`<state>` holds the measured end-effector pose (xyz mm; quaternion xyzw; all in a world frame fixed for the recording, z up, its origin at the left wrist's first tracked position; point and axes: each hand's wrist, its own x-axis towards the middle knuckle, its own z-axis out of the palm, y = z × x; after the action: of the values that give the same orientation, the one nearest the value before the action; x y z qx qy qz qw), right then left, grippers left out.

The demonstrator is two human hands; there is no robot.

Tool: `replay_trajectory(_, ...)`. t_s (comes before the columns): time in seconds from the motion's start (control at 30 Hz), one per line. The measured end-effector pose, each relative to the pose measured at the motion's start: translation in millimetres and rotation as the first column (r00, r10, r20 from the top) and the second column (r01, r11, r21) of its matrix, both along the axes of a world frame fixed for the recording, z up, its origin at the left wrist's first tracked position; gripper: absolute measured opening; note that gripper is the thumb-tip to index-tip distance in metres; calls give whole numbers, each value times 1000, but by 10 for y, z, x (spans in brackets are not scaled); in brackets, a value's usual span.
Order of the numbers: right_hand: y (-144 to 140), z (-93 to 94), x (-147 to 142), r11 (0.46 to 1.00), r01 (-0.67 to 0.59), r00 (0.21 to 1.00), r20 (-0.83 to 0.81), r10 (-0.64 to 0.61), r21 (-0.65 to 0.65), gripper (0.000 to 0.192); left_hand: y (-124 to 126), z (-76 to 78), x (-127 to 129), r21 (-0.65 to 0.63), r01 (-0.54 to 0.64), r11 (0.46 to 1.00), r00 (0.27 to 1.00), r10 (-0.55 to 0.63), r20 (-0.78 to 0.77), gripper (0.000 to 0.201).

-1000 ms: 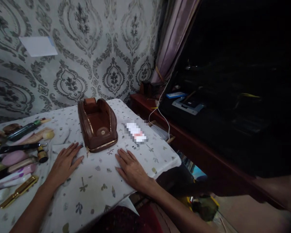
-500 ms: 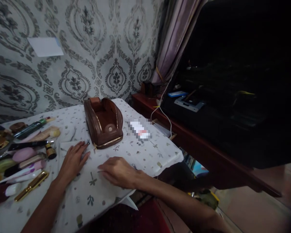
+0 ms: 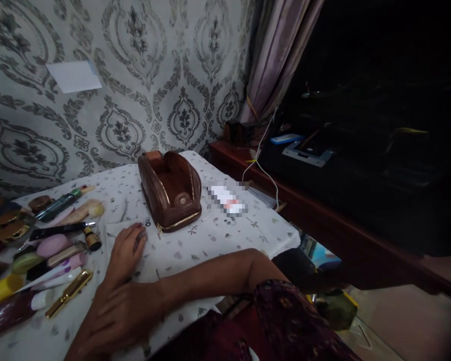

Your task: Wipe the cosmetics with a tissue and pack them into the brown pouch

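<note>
My left hand [image 3: 126, 250] lies on the patterned tablecloth, palm down, with nothing in it, its fingers stretched out. My right hand [image 3: 126, 311] is laid across my left forearm, touching it near the wrist, fingers extended over the skin. Just beyond the left hand stands a brown leather-look toiletry bag [image 3: 171, 193], its gold zip undone and its top gaping. The inside that shows is reddish brown. To the left of the hands lie a gold tube [image 3: 68, 293] and a small black-and-gold bottle [image 3: 92, 239].
Several cosmetics, among them a pink sponge [image 3: 53, 245] and a green tube [image 3: 58, 204], cover the table's left side. A blurred-out phone-like object [image 3: 227, 199] lies right of the bag. A dark wooden stand [image 3: 304, 200] with a white cable [image 3: 261, 170] borders the right.
My right hand has moved left and towards me, from the tablecloth onto my left forearm. The view has shifted slightly; the bag and cosmetics stay in place on the table.
</note>
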<state>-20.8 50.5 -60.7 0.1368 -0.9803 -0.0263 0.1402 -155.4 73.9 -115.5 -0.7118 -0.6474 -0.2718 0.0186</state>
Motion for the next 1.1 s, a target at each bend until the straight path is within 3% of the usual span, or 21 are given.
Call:
replay_trajectory(0.1, 22, -130, -60, 981, -187, 982, -44, 184, -54, 32, 1, -24, -4, 19, 8, 1000, 1000, -8, -6, 34)
replay_trajectory(0.3, 47, -341, -166, 958, -217, 974, -111, 198, -190, 32, 9, -18, -15, 47, 38, 998, 998, -36, -44, 31)
replay_trajectory(0.43, 87, -426, -178, 905, -219, 966, -208, 151, -364, 32, 30, 22, -2, -1, 35, 999, 996, -35, -83, 27)
replay_trajectory(0.5, 105, -440, -165, 849, -203, 947, -318, 44, -488, 31, 28, 53, -2, -45, 13, 999, 995, -18, -95, 24)
replay_trajectory(0.6, 148, -405, -141, 684, -179, 880, -426, -211, -707, 30, -6, 123, -47, -63, -91, 994, 988, 82, -132, 22)
replay_trajectory(0.7, 235, -330, -121, 554, -166, 868, -387, -310, -816, 24, -98, 265, -142, -64, -197, 978, 968, 183, -174, 22)
replay_trajectory(0.8, 380, -265, -126, 464, -28, 889, -234, -394, -886, 26, -242, 472, -300, -53, -285, 957, 940, 268, -211, 23)
replay_trajectory(0.87, 506, -241, -165, 492, 67, 886, -175, -429, -868, 28, -345, 599, -470, -44, -363, 931, 910, 344, -230, 27)
replay_trajectory(1.0, 747, -234, -360, 664, 329, 850, -95, -518, -672, 40, -502, 724, -933, -69, -550, 832, 816, 518, -256, 42)
replay_trajectory(1.03, 790, -241, -424, 670, 424, 826, -42, -561, -609, 45, -522, 727, -1047, -95, -583, 807, 796, 544, -265, 45)
replay_trajectory(1.1, 847, -267, -550, 634, 582, 763, 71, -643, -509, 53, -534, 710, -1237, -173, -614, 770, 779, 557, -288, 47)
